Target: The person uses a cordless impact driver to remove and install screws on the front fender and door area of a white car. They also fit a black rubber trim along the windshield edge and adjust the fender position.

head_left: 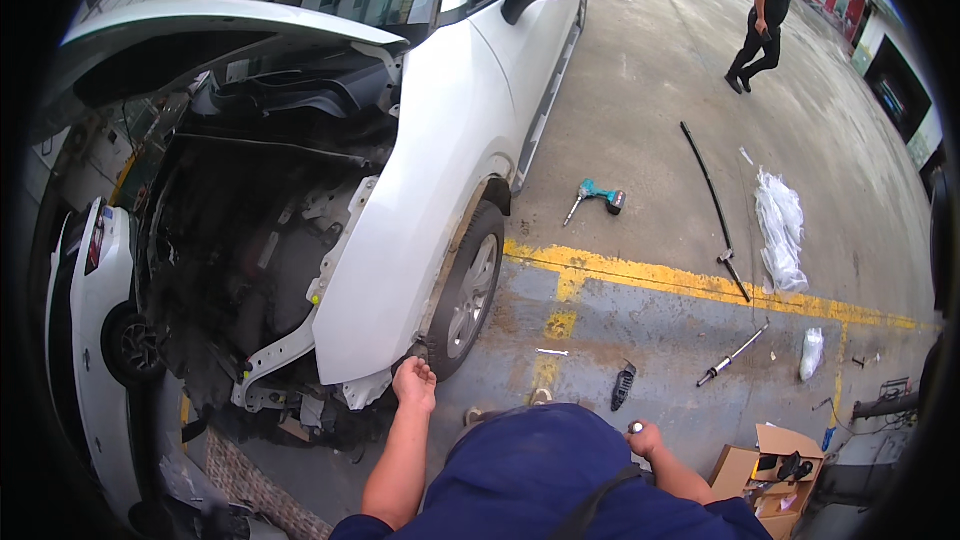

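Note:
My left hand (414,386) is raised to the lower front corner of the white car's fender (385,270), just ahead of the front wheel (470,290). Its fingers are curled in beside a small dark piece (418,349) at the wheel arch edge; what they grip, if anything, is hidden. Low by my right side, my right hand (648,439) is closed around a tool with a round silver end (636,428); the rest of that tool is covered by the hand. The car's hood (230,15) is up, and its front end is stripped, baring the engine bay (250,230).
On the ground lie a teal cordless drill (600,196), a wrench (552,352), a black bar (706,180), a metal rod (733,352) and clear plastic wrap (780,230). An opened cardboard box (735,470) stands at lower right. Another person (768,15) is walking farther off.

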The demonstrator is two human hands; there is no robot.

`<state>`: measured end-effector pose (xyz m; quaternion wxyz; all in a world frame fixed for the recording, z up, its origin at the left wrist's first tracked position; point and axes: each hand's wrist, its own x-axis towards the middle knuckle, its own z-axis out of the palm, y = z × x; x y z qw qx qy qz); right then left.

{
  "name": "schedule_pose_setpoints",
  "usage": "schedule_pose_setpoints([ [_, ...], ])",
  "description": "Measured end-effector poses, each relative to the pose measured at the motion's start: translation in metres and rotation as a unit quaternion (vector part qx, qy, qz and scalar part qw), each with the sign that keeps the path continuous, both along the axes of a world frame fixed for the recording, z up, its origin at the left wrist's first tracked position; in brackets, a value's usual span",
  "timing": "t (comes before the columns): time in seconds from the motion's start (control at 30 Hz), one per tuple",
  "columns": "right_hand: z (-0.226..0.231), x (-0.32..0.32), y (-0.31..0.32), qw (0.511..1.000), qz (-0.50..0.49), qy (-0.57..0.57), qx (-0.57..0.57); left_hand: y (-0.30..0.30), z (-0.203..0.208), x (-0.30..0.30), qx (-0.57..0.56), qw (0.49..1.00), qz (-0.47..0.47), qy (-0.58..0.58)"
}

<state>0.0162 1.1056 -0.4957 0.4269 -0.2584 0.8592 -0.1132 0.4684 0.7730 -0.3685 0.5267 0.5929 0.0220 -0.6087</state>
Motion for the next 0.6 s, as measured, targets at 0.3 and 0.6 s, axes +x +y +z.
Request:
schedule_pose_setpoints([
  [0.3,-0.003,-0.042,0.021,0.992,-0.103,-0.047,0.049,0.046,-0.084,-0.011,-0.032,0.677,-0.554,-0.483],
  [0.6,-0.016,-0.068,0.003,0.986,-0.020,-0.038,0.160,0.131,-0.154,0.023,0.163,0.525,-0.741,-0.387],
])
